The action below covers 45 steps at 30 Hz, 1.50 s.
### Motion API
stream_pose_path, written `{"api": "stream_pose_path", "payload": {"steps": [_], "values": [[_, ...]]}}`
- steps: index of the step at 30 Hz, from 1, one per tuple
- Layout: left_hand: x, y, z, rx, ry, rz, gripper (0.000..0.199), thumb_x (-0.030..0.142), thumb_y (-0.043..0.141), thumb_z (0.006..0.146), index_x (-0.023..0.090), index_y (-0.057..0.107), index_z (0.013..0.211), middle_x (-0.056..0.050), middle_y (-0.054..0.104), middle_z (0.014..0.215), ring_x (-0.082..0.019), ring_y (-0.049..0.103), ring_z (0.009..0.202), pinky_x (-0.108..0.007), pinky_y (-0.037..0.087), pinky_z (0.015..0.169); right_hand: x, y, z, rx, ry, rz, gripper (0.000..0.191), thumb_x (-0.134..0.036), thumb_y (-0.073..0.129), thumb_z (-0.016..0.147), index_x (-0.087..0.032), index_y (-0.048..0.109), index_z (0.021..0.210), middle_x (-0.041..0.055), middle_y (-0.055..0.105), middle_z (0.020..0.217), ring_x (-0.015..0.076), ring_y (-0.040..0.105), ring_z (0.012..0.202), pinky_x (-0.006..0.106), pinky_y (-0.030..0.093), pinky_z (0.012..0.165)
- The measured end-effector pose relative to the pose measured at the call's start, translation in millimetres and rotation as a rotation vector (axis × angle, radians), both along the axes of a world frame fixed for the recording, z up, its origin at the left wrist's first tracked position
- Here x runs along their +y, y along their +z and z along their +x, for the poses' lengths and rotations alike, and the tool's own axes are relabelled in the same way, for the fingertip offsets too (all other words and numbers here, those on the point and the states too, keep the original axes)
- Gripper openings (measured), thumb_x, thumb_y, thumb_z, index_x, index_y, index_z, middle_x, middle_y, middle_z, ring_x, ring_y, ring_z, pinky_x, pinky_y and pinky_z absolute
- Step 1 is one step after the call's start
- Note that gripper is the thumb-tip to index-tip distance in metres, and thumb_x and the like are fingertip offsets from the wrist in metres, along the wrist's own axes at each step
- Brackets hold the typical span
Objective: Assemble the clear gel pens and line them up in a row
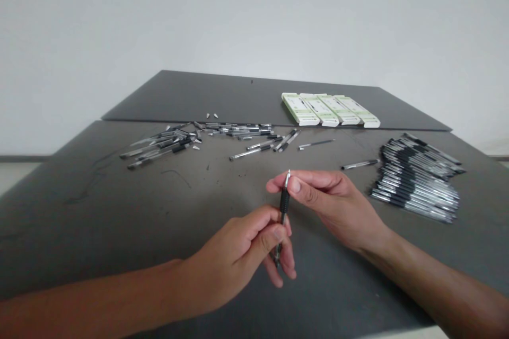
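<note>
A slim pen with a black grip stands nearly upright between my hands, its metal tip pointing up. My right hand pinches the upper part near the tip between thumb and forefinger. My left hand grips the lower barrel in its fingers, and that hand hides part of the barrel. Both hands are over the dark grey table. The nearest loose pen lies beyond my right hand's fingers, apart from them.
A stack of black-gripped pens lies at the right. Scattered pens and pen parts spread across the middle and left. Several green-and-white boxes stand in a row at the back, on a second dark panel.
</note>
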<state>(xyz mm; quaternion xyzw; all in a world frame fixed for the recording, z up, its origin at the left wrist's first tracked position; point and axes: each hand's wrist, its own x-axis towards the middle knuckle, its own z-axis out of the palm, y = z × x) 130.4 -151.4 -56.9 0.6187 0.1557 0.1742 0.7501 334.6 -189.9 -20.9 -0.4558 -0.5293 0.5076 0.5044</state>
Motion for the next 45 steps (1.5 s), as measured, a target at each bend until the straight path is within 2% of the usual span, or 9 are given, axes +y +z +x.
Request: {"api": "stream_pose_path", "payload": {"steps": [6,12,25,28,30,32,34,38,45], "values": [[-2,-1.6,0,0.014,0.001,0.014,0.040,0.055,0.049,0.114,0.018,0.056,0.101,-0.003,0.070,0.085,-0.012,0.072,0.071,-0.021,0.062,0.064,0,-1.7,1,0.085,0.097,0.008,0.021,-0.040,0.070,0.106,-0.031,0.086,0.115,0.0003,0.086,0.118,0.0137,0.079,0.102,0.028,0.060,0.097],[-2,-4.5,-2,0.119,0.026,0.068,0.040,0.055,0.045,0.115,0.018,0.059,0.104,-0.003,0.075,0.087,-0.013,0.076,0.071,-0.023,0.063,0.067,-3,9.0,-2,0.050,0.021,0.003,0.023,-0.044,0.074,0.101,-0.025,0.088,0.105,0.0024,0.087,0.109,0.0158,0.080,0.100,0.032,0.059,0.102],[-3,-1.3,0,0.127,0.025,0.081,0.040,0.055,0.046,0.114,0.018,0.057,0.103,-0.005,0.073,0.087,-0.014,0.074,0.072,-0.023,0.063,0.064,-2,3.0,5,0.028,-0.015,-0.018,0.028,-0.051,0.079,0.095,-0.026,0.088,0.103,0.0013,0.086,0.094,0.0166,0.078,0.085,0.032,0.061,0.089],[-3,-0.6,0,0.123,0.018,0.062,0.040,0.056,0.048,0.114,0.018,0.055,0.103,-0.005,0.073,0.085,-0.012,0.071,0.067,-0.022,0.061,0.063,14,3.1,36,-0.150,-0.243,0.126,0.029,-0.054,0.082,0.092,-0.027,0.087,0.100,0.0028,0.086,0.101,0.0188,0.076,0.087,0.033,0.059,0.085],[-2,-1.5,0,0.122,0.020,0.043,0.040,0.056,0.047,0.114,0.018,0.055,0.104,-0.005,0.073,0.085,-0.012,0.071,0.066,-0.021,0.060,0.062,29,0.4,67,-0.488,-0.423,0.243,0.028,-0.054,0.083,0.091,-0.027,0.087,0.101,0.0040,0.085,0.098,0.0218,0.074,0.088,0.035,0.056,0.082],[-2,-3.3,-1,0.125,0.022,0.035,0.039,0.055,0.047,0.114,0.018,0.055,0.104,-0.005,0.074,0.086,-0.012,0.072,0.066,-0.021,0.059,0.062,43,-4.5,97,-0.902,-0.436,0.313,0.024,-0.050,0.082,0.091,-0.027,0.088,0.096,0.0056,0.084,0.094,0.0246,0.073,0.088,0.037,0.054,0.078],[-1,-5.3,-1,0.117,0.026,0.033,0.038,0.054,0.047,0.115,0.019,0.055,0.104,-0.005,0.075,0.087,-0.013,0.073,0.068,-0.022,0.060,0.062,52,-10.2,119,-1.146,-0.399,0.348,0.022,-0.046,0.080,0.093,-0.026,0.088,0.097,0.0068,0.082,0.091,0.0244,0.071,0.081,0.038,0.052,0.074],[0,-7.2,-1,0.089,0.044,0.028,0.039,0.056,0.046,0.114,0.019,0.054,0.105,-0.005,0.074,0.086,-0.016,0.074,0.071,-0.025,0.061,0.061,58,-18.5,131,-1.252,-0.366,0.363,0.024,-0.045,0.078,0.094,-0.026,0.089,0.104,0.0085,0.081,0.095,0.0239,0.070,0.078,0.039,0.051,0.075],[0,-1.7,2,0.070,0.031,-0.054,0.038,0.055,0.049,0.113,0.018,0.055,0.103,-0.003,0.070,0.083,-0.014,0.074,0.073,-0.021,0.060,0.062,62,-25.4,128,-1.321,-0.319,0.370,0.027,-0.047,0.076,0.097,-0.029,0.087,0.114,0.0094,0.078,0.104,0.0276,0.072,0.094,0.042,0.051,0.086]]}}
